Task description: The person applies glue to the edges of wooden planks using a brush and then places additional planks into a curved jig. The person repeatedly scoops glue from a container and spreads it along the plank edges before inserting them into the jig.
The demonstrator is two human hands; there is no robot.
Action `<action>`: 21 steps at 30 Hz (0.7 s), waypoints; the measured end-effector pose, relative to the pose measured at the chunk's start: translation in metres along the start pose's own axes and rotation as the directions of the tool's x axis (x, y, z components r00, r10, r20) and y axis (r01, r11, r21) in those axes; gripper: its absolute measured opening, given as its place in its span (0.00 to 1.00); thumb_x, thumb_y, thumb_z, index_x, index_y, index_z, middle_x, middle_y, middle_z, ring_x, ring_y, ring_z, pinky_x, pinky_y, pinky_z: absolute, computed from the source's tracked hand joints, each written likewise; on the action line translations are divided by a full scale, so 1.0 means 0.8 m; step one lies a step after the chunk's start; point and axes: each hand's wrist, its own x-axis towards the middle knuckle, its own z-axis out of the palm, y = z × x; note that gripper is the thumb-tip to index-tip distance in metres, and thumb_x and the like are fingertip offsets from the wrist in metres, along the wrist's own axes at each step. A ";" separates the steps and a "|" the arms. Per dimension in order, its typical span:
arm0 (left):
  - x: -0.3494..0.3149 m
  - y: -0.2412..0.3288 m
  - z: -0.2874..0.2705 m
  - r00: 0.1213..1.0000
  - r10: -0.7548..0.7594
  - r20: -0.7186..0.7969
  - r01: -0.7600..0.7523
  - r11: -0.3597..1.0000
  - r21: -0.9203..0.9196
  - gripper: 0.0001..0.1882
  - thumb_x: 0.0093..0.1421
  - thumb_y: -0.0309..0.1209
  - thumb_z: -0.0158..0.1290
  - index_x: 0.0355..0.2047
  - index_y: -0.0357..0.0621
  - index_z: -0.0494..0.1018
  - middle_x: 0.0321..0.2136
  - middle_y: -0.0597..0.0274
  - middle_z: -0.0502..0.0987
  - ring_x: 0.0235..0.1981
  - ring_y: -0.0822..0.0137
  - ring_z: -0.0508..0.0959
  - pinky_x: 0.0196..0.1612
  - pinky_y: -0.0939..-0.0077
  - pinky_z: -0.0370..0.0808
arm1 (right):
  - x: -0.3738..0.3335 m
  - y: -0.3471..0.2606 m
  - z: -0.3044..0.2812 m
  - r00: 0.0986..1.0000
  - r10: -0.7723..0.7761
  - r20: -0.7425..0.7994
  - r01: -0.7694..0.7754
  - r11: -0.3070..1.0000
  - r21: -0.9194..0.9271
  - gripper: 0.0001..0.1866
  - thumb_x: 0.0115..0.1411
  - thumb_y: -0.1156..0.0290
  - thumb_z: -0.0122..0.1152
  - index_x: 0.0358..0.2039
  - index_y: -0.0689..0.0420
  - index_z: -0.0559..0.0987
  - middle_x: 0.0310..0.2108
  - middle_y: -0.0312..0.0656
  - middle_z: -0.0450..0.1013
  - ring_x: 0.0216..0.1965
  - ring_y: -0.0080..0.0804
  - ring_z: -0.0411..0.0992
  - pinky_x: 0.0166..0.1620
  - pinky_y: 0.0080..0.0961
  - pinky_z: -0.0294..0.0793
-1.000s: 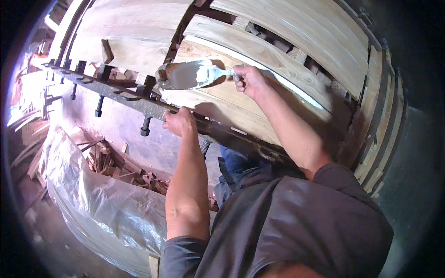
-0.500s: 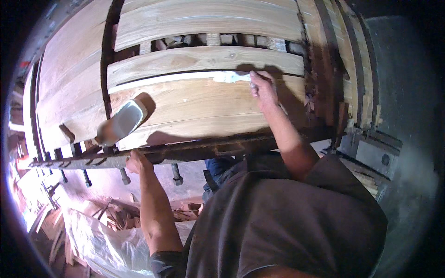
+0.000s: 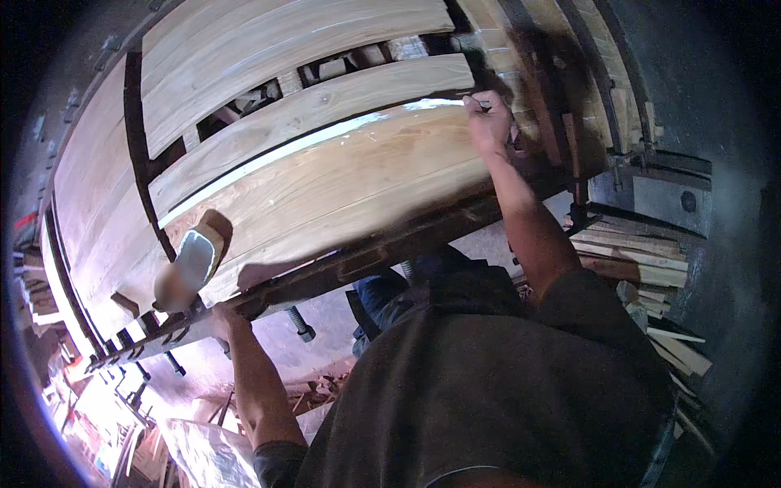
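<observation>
Your right hand (image 3: 490,126) grips the white-coated brush (image 3: 439,103) at the pale wooden plank's (image 3: 382,159) right end. Left hand (image 3: 229,322) is at the long dark metal bar (image 3: 358,267), can't tell its grip; oblong white-lined tub (image 3: 198,256) sits nearby.

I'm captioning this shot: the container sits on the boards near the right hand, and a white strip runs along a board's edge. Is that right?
Not quite: in the head view, the container sits on the boards near the left hand, not the right hand; the white strip runs along a board's edge.
</observation>
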 end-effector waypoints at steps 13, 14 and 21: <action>-0.004 0.055 -0.015 0.999 -0.036 -0.012 0.038 0.922 0.385 0.16 0.58 0.40 0.49 0.35 0.41 0.79 0.37 0.50 0.81 0.40 0.53 0.81 0.38 0.60 0.78 | 0.103 0.130 -0.117 0.972 -0.185 -0.146 0.118 0.918 -0.379 0.06 0.52 0.72 0.66 0.30 0.55 0.77 0.32 0.45 0.77 0.37 0.43 0.76 0.41 0.36 0.74; -0.006 0.050 -0.018 0.996 -0.070 -0.052 0.079 0.976 0.201 0.17 0.58 0.40 0.49 0.35 0.39 0.79 0.35 0.49 0.81 0.38 0.53 0.81 0.37 0.60 0.78 | 0.106 0.138 -0.118 0.980 -0.136 -0.145 0.077 0.932 -0.354 0.06 0.52 0.73 0.67 0.30 0.55 0.78 0.34 0.44 0.77 0.38 0.42 0.76 0.41 0.34 0.74; -0.046 0.087 -0.031 0.875 -0.483 -0.031 0.340 0.659 -0.671 0.23 0.57 0.42 0.49 0.32 0.27 0.76 0.31 0.49 0.78 0.32 0.57 0.79 0.35 0.61 0.79 | 0.075 0.079 -0.117 0.984 -0.050 -0.170 -0.009 0.944 -0.328 0.07 0.57 0.68 0.63 0.34 0.56 0.77 0.32 0.46 0.78 0.38 0.46 0.76 0.44 0.38 0.74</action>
